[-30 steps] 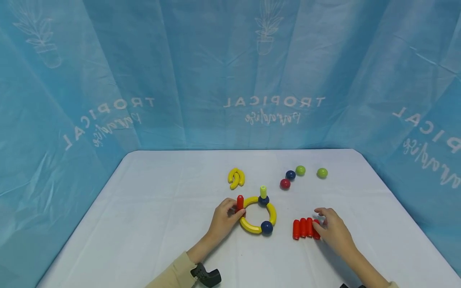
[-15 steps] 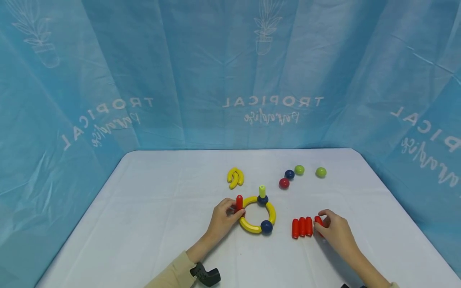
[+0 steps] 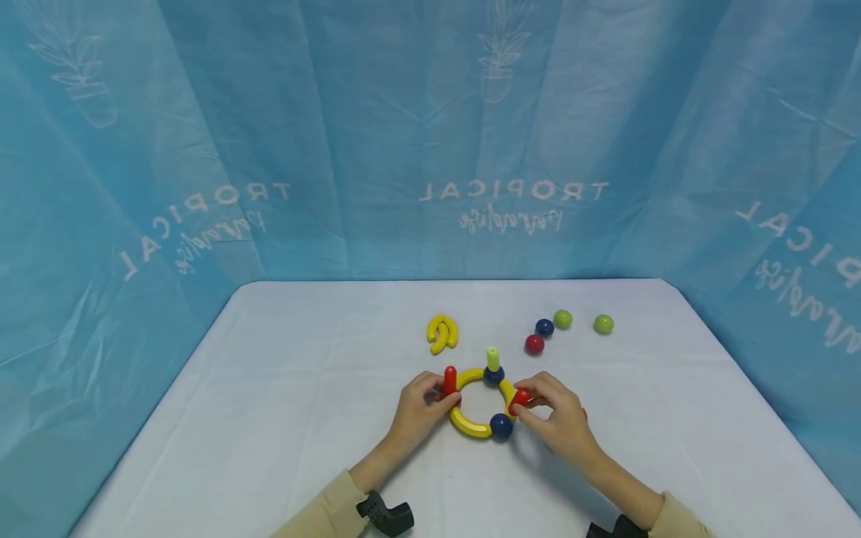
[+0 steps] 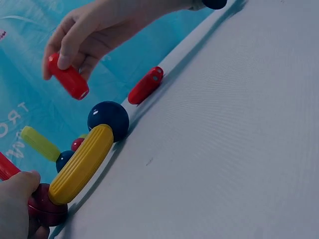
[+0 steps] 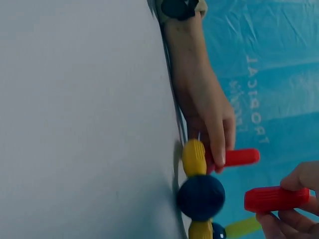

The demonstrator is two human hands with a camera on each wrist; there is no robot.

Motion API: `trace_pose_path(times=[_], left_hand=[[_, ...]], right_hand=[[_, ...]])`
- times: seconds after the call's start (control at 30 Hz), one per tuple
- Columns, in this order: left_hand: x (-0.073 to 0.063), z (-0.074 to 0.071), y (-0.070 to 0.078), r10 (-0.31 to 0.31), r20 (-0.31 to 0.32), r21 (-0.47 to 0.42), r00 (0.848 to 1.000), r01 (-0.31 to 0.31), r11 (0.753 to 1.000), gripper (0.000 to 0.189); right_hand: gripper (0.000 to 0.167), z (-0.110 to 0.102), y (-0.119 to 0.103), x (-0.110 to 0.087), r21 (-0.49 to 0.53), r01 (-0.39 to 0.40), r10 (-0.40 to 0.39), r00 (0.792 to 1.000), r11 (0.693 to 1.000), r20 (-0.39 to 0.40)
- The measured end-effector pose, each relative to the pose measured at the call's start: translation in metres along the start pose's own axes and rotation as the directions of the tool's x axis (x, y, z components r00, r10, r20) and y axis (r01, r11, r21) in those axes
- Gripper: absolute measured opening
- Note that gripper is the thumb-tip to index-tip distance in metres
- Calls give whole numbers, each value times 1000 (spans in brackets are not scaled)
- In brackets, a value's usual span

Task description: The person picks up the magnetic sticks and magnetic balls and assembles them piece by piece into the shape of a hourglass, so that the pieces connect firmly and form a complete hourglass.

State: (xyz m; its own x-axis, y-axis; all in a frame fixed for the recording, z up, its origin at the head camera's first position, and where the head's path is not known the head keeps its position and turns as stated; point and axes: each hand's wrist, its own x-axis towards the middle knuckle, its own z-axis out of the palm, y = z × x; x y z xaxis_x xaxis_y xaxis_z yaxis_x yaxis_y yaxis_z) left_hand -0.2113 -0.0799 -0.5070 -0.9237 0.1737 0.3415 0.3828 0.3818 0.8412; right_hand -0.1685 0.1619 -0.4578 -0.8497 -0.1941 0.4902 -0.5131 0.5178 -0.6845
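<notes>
A ring of yellow curved rods (image 3: 471, 428) and balls lies on the white table. My left hand (image 3: 417, 407) grips the dark red ball (image 4: 47, 209) on its left side, from which a red rod (image 3: 450, 379) stands up. Over the ring's right side, my right hand (image 3: 558, 418) pinches another red rod (image 5: 274, 199) between thumb and fingers, tilted in the left wrist view. A navy ball (image 3: 501, 426) forms the front of the ring, its top bare. At the back, a light green rod (image 3: 493, 359) stands upright on a second navy ball (image 3: 494, 375).
Yellow curved rods (image 3: 442, 332) lie together behind the ring. Toward the back right are a red ball (image 3: 534, 344), a navy ball (image 3: 545, 327) and two green balls (image 3: 563, 319). Loose red rods (image 4: 145, 85) on the table are mostly hidden behind my right hand in the head view.
My right hand has picked a red rod from the row on the right and carried it left, over the ring. The left hand stays on the red ball.
</notes>
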Motion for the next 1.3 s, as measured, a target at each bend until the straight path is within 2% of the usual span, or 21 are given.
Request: trace_pose_path(times=[0.13, 0.23, 0.3, 0.43, 0.53, 0.63, 0.83, 0.97, 1.07, 1.3], left_hand=[[2, 1, 0, 9, 1, -11, 1000, -9, 1000, 18], [2, 1, 1, 8, -1, -5, 1000, -8, 1000, 17], [2, 1, 1, 8, -1, 1, 1000, -8, 1000, 18], [2, 0, 1, 8, 1, 1, 1000, -8, 1000, 17], [2, 0, 1, 13, -2, 3, 1000, -13, 1000, 16], [3, 0, 0, 11, -9, 20, 1000, -11, 1000, 15], [3, -1, 0, 12, -18, 46, 1000, -11, 999, 14], [1, 0, 0, 14, -22, 55, 1000, -13, 998, 13], [0, 0, 1, 8, -16, 57, 1000, -7, 998, 14], [0, 0, 2, -10, -1, 63, 1000, 10, 998, 15]], right_hand=[[29, 12, -3, -2, 57, 39, -43, 997, 998, 57], [28, 17, -2, -4, 59, 49, -54, 994, 997, 94], [28, 19, -1, -4, 51, 33, -39, 992, 998, 121], [39, 17, 0, -3, 40, -37, 31, 987, 998, 156], [43, 13, 2, 2, 26, -58, 54, 990, 998, 132], [37, 8, 10, 12, -8, -64, 64, 995, 998, 78], [29, -3, 40, 42, -99, -95, 94, 995, 990, -20], [30, -9, 56, 60, -137, -128, 123, 991, 982, -44], [33, -11, 66, 69, -164, -150, 150, 989, 975, -15], [38, -8, 83, 76, -317, -154, 205, 970, 936, 133]])
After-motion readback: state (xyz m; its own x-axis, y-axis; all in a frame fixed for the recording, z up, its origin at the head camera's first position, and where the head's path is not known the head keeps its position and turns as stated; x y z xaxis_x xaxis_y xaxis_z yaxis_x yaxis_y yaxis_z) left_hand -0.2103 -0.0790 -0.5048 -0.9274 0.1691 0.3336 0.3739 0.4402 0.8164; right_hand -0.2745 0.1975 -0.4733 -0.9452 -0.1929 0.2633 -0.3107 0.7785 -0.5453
